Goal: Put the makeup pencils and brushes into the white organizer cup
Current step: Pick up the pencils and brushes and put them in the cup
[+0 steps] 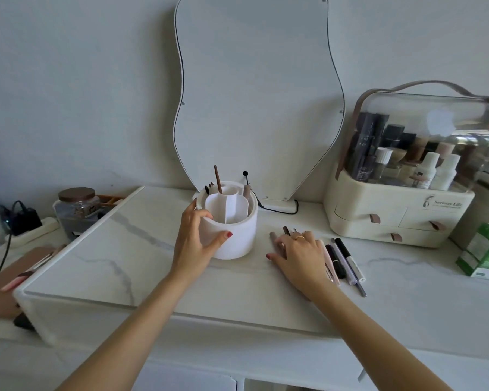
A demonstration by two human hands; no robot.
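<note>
Head view: we log white organizer cup (232, 230) on tabletop (141, 249), few brushes inside, left hand (195, 235) curled round it. Right hand (299, 255) flat on loose pencils (342, 258); most remain.

White organizer cup (233, 235) — brown pencil (218, 179) inside; white counter (124, 249), grey veining; red-painted nails.

Both bare forearms reach up from the bottom of the frame toward its middle. The left hand (194, 238) curls, thumb and fingers spread in a wide grasp. The right hand (301, 256) lies palm down, fingers bent, a ring (299, 237) on one finger.
</note>
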